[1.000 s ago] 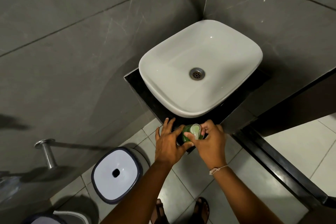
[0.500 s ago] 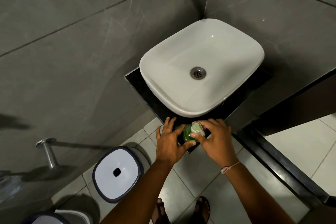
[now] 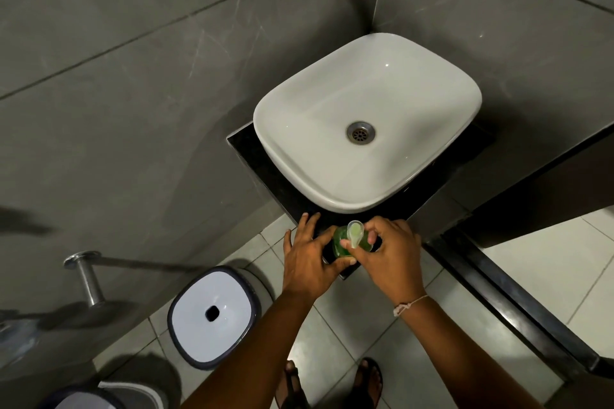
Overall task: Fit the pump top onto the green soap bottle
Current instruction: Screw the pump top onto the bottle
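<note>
Right hand point(image 3: 392, 256) has rotated, fingers pinching the pale translucent plastic pump top point(image 3: 354, 233), so it's threading down. Left hand point(image 3: 307, 261) still grips the round green soap bottle point(image 3: 340, 244) on the black bench point(image 3: 265, 169).

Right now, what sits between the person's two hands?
In the head view, the green soap bottle with its pale pump top stands between the left hand and right hand, on the dark counter below the white sink.
</note>
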Action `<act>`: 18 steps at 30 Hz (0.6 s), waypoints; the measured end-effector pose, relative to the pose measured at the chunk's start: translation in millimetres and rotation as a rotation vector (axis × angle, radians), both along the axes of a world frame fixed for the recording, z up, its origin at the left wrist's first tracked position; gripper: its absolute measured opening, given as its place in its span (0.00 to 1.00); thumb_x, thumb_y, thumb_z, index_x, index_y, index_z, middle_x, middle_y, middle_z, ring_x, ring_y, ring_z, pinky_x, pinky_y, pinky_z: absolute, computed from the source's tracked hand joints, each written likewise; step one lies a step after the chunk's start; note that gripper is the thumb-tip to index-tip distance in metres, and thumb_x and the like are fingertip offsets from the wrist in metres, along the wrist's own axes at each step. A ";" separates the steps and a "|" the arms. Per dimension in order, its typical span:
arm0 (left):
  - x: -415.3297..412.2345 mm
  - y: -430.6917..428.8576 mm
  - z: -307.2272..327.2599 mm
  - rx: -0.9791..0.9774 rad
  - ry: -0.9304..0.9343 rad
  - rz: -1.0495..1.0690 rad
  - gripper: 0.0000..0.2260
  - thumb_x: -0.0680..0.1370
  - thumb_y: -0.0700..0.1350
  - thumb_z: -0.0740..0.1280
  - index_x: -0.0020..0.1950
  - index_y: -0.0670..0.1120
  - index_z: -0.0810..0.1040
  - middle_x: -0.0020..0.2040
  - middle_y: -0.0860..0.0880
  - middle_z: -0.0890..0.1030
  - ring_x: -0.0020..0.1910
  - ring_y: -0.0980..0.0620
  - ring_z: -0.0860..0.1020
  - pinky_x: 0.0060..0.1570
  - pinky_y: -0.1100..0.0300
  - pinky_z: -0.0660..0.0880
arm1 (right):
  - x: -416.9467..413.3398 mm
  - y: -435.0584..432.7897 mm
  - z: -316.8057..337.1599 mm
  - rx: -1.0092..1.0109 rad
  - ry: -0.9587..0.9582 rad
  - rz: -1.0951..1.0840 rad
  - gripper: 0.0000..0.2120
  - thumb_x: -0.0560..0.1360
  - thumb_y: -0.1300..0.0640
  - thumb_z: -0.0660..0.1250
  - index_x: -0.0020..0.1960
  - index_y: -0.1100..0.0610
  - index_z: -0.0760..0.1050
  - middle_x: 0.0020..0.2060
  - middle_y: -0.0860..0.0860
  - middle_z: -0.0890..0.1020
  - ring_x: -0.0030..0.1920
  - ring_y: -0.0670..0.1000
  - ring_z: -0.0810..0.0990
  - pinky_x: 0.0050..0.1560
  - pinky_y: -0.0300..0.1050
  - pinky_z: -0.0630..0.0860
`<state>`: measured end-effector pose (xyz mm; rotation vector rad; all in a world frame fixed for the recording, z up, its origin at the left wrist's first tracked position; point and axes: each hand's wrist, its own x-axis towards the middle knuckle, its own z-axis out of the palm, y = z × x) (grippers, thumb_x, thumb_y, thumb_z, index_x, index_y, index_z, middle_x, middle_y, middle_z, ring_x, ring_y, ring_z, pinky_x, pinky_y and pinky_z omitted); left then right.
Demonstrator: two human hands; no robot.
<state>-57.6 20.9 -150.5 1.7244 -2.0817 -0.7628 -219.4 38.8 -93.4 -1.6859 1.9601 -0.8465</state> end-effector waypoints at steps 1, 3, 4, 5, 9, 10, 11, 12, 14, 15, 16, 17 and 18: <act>0.1 -0.1 -0.2 0.002 -0.001 -0.001 0.33 0.68 0.73 0.61 0.69 0.58 0.69 0.78 0.48 0.59 0.78 0.49 0.49 0.73 0.42 0.44 | 0.7 2.3 -0.1 0.007 0.004 -0.002 0.16 0.63 0.36 0.72 0.42 0.44 0.73 0.32 0.42 0.74 0.43 0.47 0.72 0.46 0.51 0.68; -0.1 0.0 -1.0 0.002 0.002 0.002 0.31 0.69 0.70 0.62 0.69 0.58 0.69 0.78 0.48 0.59 0.78 0.50 0.48 0.73 0.43 0.44 | 0.4 7.5 0.6 0.031 -0.015 0.003 0.22 0.61 0.34 0.72 0.51 0.43 0.75 0.34 0.39 0.73 0.45 0.47 0.73 0.49 0.55 0.71; -0.4 -0.1 -1.0 0.000 0.008 0.006 0.31 0.70 0.69 0.62 0.69 0.58 0.70 0.78 0.48 0.59 0.78 0.50 0.48 0.73 0.43 0.43 | -0.7 9.6 1.1 0.041 -0.053 0.005 0.27 0.61 0.34 0.72 0.57 0.42 0.75 0.37 0.38 0.74 0.47 0.47 0.73 0.51 0.56 0.72; -0.6 0.0 -0.6 -0.001 0.014 0.010 0.30 0.70 0.69 0.63 0.69 0.57 0.70 0.78 0.48 0.60 0.78 0.50 0.49 0.73 0.43 0.43 | -1.8 11.3 1.9 0.042 -0.098 0.008 0.30 0.62 0.35 0.72 0.62 0.42 0.74 0.39 0.38 0.75 0.48 0.47 0.73 0.52 0.57 0.73; -1.5 0.1 1.5 0.002 0.015 0.011 0.32 0.69 0.69 0.66 0.69 0.57 0.71 0.78 0.48 0.60 0.78 0.49 0.49 0.74 0.42 0.44 | -4.2 7.9 4.4 -0.022 -0.129 0.094 0.24 0.69 0.47 0.73 0.64 0.40 0.75 0.47 0.43 0.80 0.50 0.50 0.75 0.52 0.61 0.75; -1.7 0.3 2.0 0.004 0.010 0.008 0.31 0.69 0.69 0.67 0.69 0.57 0.71 0.78 0.48 0.60 0.78 0.49 0.49 0.74 0.42 0.44 | -4.6 5.2 4.3 -0.033 -0.125 0.104 0.22 0.69 0.51 0.72 0.62 0.41 0.77 0.48 0.45 0.81 0.51 0.52 0.76 0.51 0.62 0.75; -1.8 0.6 2.4 0.007 0.008 0.006 0.31 0.69 0.69 0.67 0.69 0.58 0.71 0.78 0.48 0.60 0.78 0.49 0.49 0.74 0.42 0.44 | -5.3 2.9 3.9 -0.044 -0.118 0.106 0.19 0.69 0.54 0.72 0.60 0.44 0.79 0.49 0.46 0.82 0.50 0.53 0.76 0.51 0.62 0.75; -2.0 0.8 2.8 0.008 0.008 0.005 0.31 0.69 0.69 0.67 0.69 0.58 0.71 0.78 0.48 0.60 0.78 0.49 0.49 0.74 0.42 0.44 | -6.3 0.7 3.3 -0.051 -0.104 0.106 0.17 0.69 0.56 0.72 0.57 0.46 0.81 0.48 0.46 0.83 0.50 0.53 0.77 0.50 0.62 0.76; -1.9 1.3 3.7 0.008 0.011 0.007 0.31 0.69 0.68 0.67 0.69 0.58 0.71 0.78 0.48 0.60 0.78 0.49 0.49 0.74 0.42 0.44 | -9.3 -3.3 2.6 -0.051 -0.075 0.125 0.15 0.67 0.56 0.72 0.54 0.50 0.82 0.47 0.47 0.83 0.48 0.53 0.77 0.47 0.61 0.76; -1.7 1.0 3.6 0.007 0.013 0.007 0.31 0.69 0.68 0.67 0.69 0.58 0.71 0.78 0.48 0.60 0.78 0.49 0.49 0.74 0.42 0.44 | -11.1 -5.3 3.2 -0.050 -0.062 0.142 0.15 0.67 0.55 0.72 0.53 0.51 0.82 0.46 0.47 0.84 0.47 0.53 0.77 0.47 0.61 0.76; -1.7 0.8 3.1 0.005 0.015 0.006 0.31 0.69 0.69 0.67 0.69 0.58 0.71 0.78 0.48 0.60 0.78 0.49 0.49 0.74 0.42 0.44 | -13.0 -7.1 3.8 -0.053 -0.044 0.164 0.15 0.67 0.55 0.73 0.53 0.51 0.82 0.46 0.47 0.84 0.47 0.54 0.77 0.46 0.61 0.76; -1.6 0.7 2.9 0.004 0.014 0.006 0.31 0.69 0.69 0.66 0.69 0.58 0.71 0.78 0.48 0.60 0.78 0.49 0.49 0.74 0.42 0.44 | -15.0 -8.6 4.2 -0.059 -0.018 0.187 0.15 0.67 0.55 0.73 0.53 0.52 0.82 0.46 0.48 0.84 0.47 0.54 0.77 0.47 0.61 0.76; -1.4 0.4 2.9 0.004 0.011 0.005 0.31 0.69 0.70 0.66 0.69 0.58 0.71 0.78 0.48 0.60 0.78 0.49 0.49 0.74 0.42 0.44 | -16.6 -10.2 4.4 -0.064 0.006 0.211 0.15 0.67 0.56 0.73 0.53 0.52 0.82 0.46 0.48 0.84 0.48 0.55 0.77 0.47 0.60 0.76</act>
